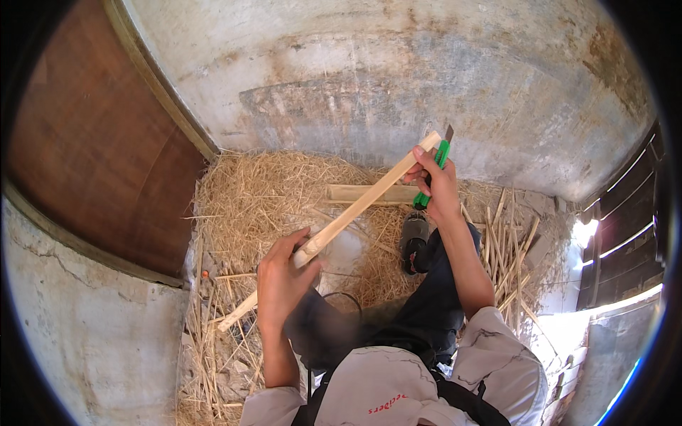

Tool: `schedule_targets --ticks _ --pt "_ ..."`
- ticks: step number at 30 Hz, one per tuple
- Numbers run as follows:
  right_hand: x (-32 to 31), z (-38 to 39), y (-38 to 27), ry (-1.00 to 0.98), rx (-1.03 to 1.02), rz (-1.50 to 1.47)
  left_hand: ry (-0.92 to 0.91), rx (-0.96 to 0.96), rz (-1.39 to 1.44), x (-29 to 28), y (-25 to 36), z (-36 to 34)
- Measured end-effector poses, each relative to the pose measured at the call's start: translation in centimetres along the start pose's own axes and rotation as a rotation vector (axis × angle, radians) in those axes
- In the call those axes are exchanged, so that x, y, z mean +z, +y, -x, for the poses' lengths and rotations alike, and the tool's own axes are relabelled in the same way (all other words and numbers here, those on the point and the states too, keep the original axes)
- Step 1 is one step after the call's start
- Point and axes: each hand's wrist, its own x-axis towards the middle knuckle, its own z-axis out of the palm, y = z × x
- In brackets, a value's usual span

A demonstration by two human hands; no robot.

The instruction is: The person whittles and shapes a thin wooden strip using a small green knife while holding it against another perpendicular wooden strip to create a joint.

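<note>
A long pale split bamboo strip (369, 197) slants in front of me, from lower left to upper right. My left hand (278, 280) is round its lower part, the strip running between thumb and fingers, with its near end (238, 313) showing past the wrist. My right hand (439, 186) grips a green utility knife (442, 154), blade out and pointing up and away. The thumb and fingertips of that hand also touch the strip's far end. Blade and strip are apart.
Straw (263, 184) covers the floor, and another split bamboo piece (348, 193) lies beyond the strip. Thin bamboo sticks (504, 248) are heaped at right, more (206, 355) at left. My shoe (415, 241) is below the knife. A stained wall (398, 78) stands ahead, a brown door panel (99, 135) left.
</note>
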Motion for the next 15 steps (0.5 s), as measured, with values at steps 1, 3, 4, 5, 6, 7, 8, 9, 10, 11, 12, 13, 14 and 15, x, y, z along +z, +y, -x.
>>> schedule_targets --ticks 1,3,4,5,6,7,8,9,10,11,12,13,14,15 --pt "-0.1 0.0 -0.1 0.019 -0.001 -0.014 0.009 0.014 0.021 0.1 -0.2 0.0" --pt "-0.4 0.1 -0.2 -0.018 -0.018 0.020 0.025 0.044 0.064 0.6 -1.1 0.1" --pt "-0.3 0.4 -0.3 -0.037 -0.024 0.035 0.025 0.021 0.129 1.0 -1.4 0.2" --pt "-0.1 0.8 -0.3 -0.040 -0.057 0.037 0.026 -0.002 0.194 1.5 -1.6 0.3" --pt "0.1 1.4 -0.4 -0.043 -0.090 0.040 0.026 -0.025 0.259 1.9 -1.6 0.4" --pt "0.1 2.0 -0.6 -0.040 -0.125 0.045 0.035 -0.028 0.263 2.3 -1.7 0.4" --pt "-0.3 2.3 0.3 -0.055 -0.200 0.071 0.045 -0.031 0.265 2.6 -1.6 0.4" --pt "-0.8 2.3 2.0 -0.070 -0.275 0.097 0.056 -0.034 0.266 2.8 -1.4 0.4" --pt "-0.8 2.8 2.6 -0.086 -0.346 0.125 0.065 -0.029 0.279 3.0 -1.2 0.5" --pt "-0.9 3.6 3.0 -0.149 -0.430 0.293 0.075 -0.025 0.292 3.2 -1.0 0.4" --pt "-0.9 4.5 3.4 -0.212 -0.513 0.462 0.084 -0.020 0.305 3.4 -0.7 0.4" --pt "-0.6 5.4 3.6 -0.274 -0.593 0.630 0.065 -0.059 0.328 3.4 -0.2 0.4" --pt "0.0 6.4 3.5 -0.318 -0.638 0.666 0.047 -0.099 0.351 3.2 0.6 0.4" --pt "0.8 7.3 3.4 -0.363 -0.683 0.702 0.028 -0.139 0.374 3.1 1.0 0.4"
